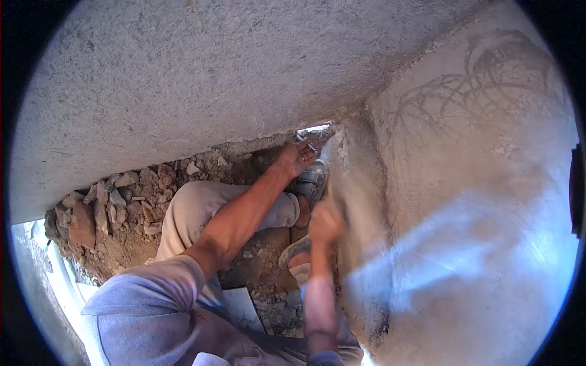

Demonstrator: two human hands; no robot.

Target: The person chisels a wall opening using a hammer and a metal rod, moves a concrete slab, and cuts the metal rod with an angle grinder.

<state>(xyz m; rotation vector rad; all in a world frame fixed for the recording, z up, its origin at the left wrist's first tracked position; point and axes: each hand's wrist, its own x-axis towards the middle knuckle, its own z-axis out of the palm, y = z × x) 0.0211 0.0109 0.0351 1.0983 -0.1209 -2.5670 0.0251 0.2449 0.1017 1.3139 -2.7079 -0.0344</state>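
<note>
Two hands. Left hand (297,158) pinches one slim metal rod (311,147) at the foot of the upper wall (213,73), just beside one small bright gap (315,129). Right hand (326,221) motion-blurred near the right wall (464,171); can't tell its grip. Two sandals (313,175), one per foot. Many stones (116,197) left, too jumbled to count.
</note>
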